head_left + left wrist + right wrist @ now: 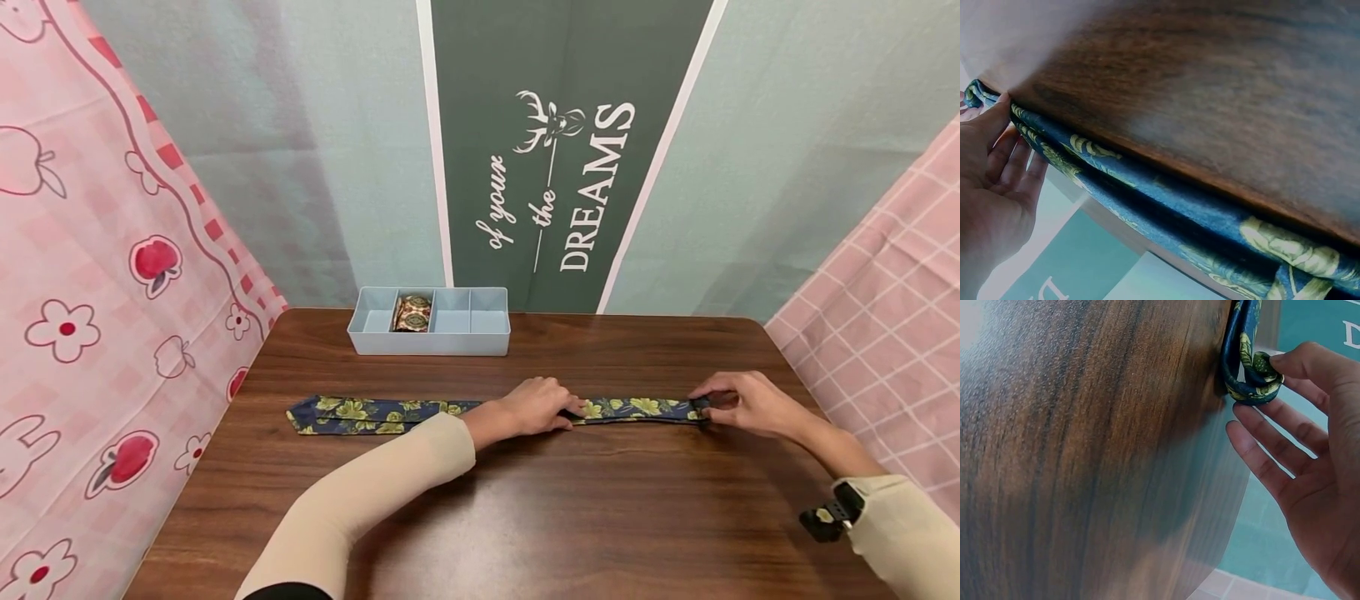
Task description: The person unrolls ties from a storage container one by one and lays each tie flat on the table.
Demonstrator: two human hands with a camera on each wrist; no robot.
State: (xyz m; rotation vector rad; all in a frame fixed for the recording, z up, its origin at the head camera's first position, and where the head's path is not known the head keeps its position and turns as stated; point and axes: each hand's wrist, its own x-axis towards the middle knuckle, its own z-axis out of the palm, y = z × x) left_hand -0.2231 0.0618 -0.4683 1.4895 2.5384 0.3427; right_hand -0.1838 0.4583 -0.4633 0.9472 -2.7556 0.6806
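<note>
A navy necktie (pixel 352 409) with yellow-green flowers lies lengthwise across the wooden table, its pointed end to the left. Folded layers of the tie (pixel 1166 200) run beside each other in the left wrist view. My left hand (pixel 536 406) holds the tie near its middle, thumb on one side and fingers on the other. At the tie's right end, my right hand (pixel 753 404) pinches a small rolled part between thumb and fingers. The right wrist view shows that curled end (pixel 1254 390) close up, with the thumb on the roll and fingertips against its outside.
A pale blue box (pixel 427 344) with several compartments stands at the back of the table (pixel 570 517). One compartment holds a rolled patterned item (pixel 413 313), brownish with green. Printed cloths hang behind the table and on both sides.
</note>
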